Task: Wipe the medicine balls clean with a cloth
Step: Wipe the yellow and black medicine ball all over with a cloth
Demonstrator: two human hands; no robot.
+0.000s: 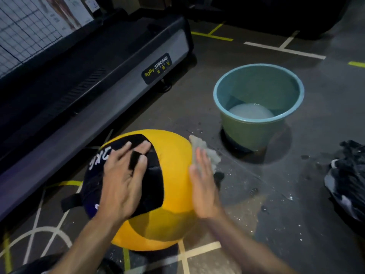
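A large yellow and black medicine ball (173, 171) sits on the floor in front of me. My left hand (124, 175) lies flat on its black panel, fingers spread, a small black strap showing between two fingers. My right hand (203, 182) presses a grey cloth (205, 151) against the ball's right side with straight fingers. The cloth sticks out above and to the right of my fingertips.
A teal bucket (292, 84) holding soapy water stands on the floor to the right, beyond the ball. A treadmill base (98, 76) runs along the left. A dark crumpled bag (347, 178) lies at the right edge. The floor is wet and speckled around the ball.
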